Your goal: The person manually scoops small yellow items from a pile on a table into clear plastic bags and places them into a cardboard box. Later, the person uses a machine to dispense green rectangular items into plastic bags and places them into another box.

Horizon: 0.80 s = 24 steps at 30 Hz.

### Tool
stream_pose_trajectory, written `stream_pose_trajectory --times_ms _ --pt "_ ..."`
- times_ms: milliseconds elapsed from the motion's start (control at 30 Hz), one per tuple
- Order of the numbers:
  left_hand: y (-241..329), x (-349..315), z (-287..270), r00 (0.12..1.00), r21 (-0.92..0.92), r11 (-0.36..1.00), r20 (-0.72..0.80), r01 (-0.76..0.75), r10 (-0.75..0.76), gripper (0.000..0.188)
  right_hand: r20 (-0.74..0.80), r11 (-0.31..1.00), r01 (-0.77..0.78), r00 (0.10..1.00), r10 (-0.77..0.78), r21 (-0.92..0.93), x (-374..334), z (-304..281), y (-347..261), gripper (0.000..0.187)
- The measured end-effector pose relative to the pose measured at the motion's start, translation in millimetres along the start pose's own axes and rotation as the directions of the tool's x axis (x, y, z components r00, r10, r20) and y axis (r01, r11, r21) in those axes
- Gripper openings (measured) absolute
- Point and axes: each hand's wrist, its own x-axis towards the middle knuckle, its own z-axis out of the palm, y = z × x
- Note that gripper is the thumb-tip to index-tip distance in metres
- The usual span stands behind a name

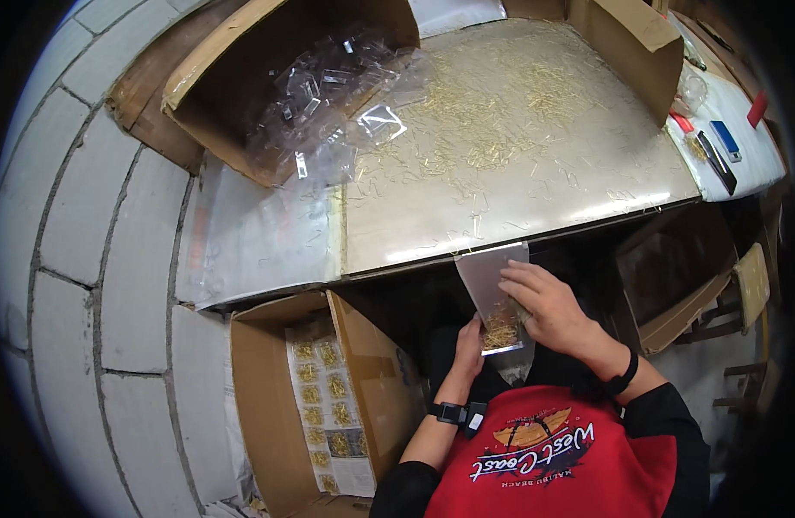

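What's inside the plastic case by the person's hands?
Thin gold pieces lie in the case's near end. The right hand covers part of it; what's behind that hand can't be seen.

- wire pieces (501, 331): shiny gold-toned metal on my feed
- flat case (480, 278): smooth, see-through plastic, I'd say
- tabletop (397, 231): smooth, kinda glossy
- carton (369, 380): matt cardboard
- shirt (626, 470): matt cloth
- block wall (65, 211): matt, roughish joints

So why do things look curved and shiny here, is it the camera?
In the head view, the fisheye lens bends joints in the block wall and leaves the corners black; the shine, in that same view, is light glaring off the tabletop and glinting on the clear plastic pieces, while shadow darkens the space beneath.
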Motion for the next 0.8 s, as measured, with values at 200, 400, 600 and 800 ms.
stream_pose_trajectory --times_ms 200,400,600,800 --pt "-1.9 1.1 -9.7 1.0 0.0 1.0 0.006 0.028 -0.028 0.034 -0.208 0.997 -0.077 0.975 0.073 -0.011 79.7 13.9 30.6 0.037" --pt "-21.4 20.0 -28.6 0.993 0.091 0.989 -0.015 0.117 -0.116 0.036 -0.151 0.976 0.009 0.988 -0.042 -0.215 98.3 52.3 40.0 0.04" --pt "-5.8 9.3 -9.0 1.0 0.017 1.0 -0.008 0.001 -0.001 0.037 -0.062 0.984 0.021 0.998 -0.033 -0.179 16.9 32.4 -21.1 0.038" --pt "-2.7 4.1 -5.9 0.999 0.031 0.999 0.049 0.018 -0.02 0.038 0.074 0.995 -0.087 0.994 0.084 0.046 -36.8 1.9 -6.1 0.042"
